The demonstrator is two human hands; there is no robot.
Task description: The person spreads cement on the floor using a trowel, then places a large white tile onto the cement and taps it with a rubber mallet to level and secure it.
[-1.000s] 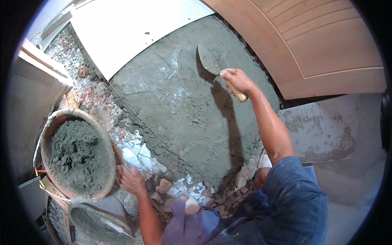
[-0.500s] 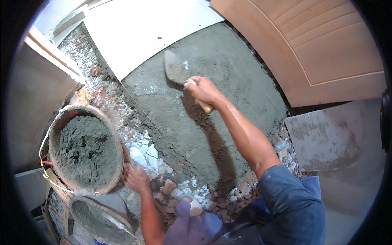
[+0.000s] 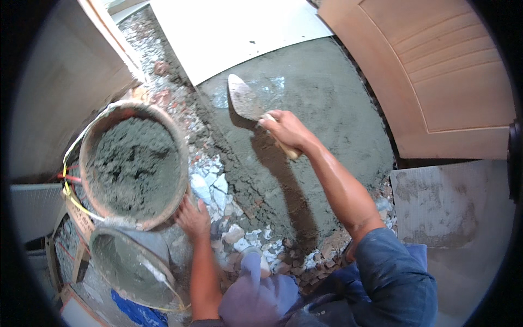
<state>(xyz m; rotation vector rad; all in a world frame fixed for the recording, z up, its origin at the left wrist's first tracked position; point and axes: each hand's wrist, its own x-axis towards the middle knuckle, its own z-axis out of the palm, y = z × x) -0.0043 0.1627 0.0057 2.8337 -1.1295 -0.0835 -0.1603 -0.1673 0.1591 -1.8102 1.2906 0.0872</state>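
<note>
My right hand (image 3: 284, 131) is closed around the pale wooden handle of a pointed trowel (image 3: 245, 102). Its mortar-smeared blade is over the smooth grey mortar bed (image 3: 338, 103), with a dark shadow falling below it. Whether the blade touches the surface is hard to tell. Low on the left, my left hand (image 3: 193, 219) has its fingers stretched out beside the rim of a round bucket (image 3: 184, 163). A heap of damp grey mortar (image 3: 136, 166) fills that bucket. Part of a thin wooden strip shows by the left fingertips; how far it runs under the hand is hidden.
A white tile or panel (image 3: 239, 32) borders the bed's far edge. Broken rubble (image 3: 210, 185) lies along the left and near sides. A second bucket (image 3: 122, 261) stands near left, above blue plastic (image 3: 136, 310). At right are a wooden door (image 3: 447, 71) and a grey tile (image 3: 436, 207).
The whole view has shifted, so the buckets sit farther right. The trowel blade has turned and now shows a brighter face. My left hand stays by the bucket.
</note>
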